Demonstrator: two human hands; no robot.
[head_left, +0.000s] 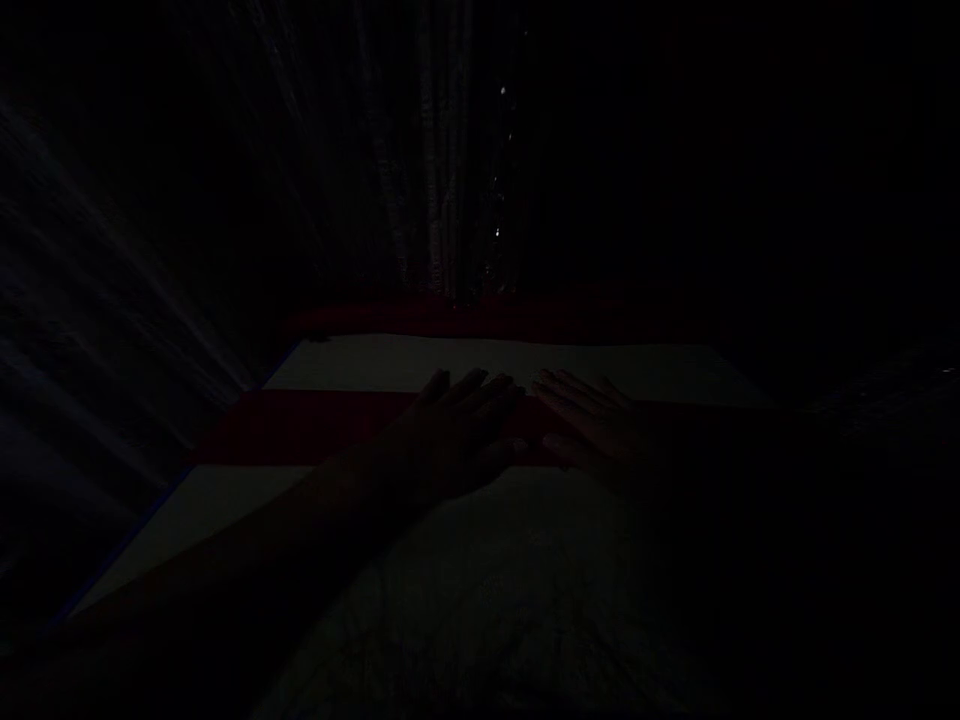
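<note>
The scene is very dark. A pale flat surface with a red band across it and a thin blue edge lies in front of me; I cannot tell whether it is cloth or board. My left hand rests palm down over the band, fingers spread and reaching onto the pale strip behind it. Close by on the right, my right hand lies much the same way, thumb apart from its fingers. The thumbs nearly face each other. Nothing shows in either hand.
Behind the surface runs a dark red border. Pale vertical folds, perhaps a curtain, hang at the back, with small bright glints beside them. More greyish folds slant along the left. The right side is almost black.
</note>
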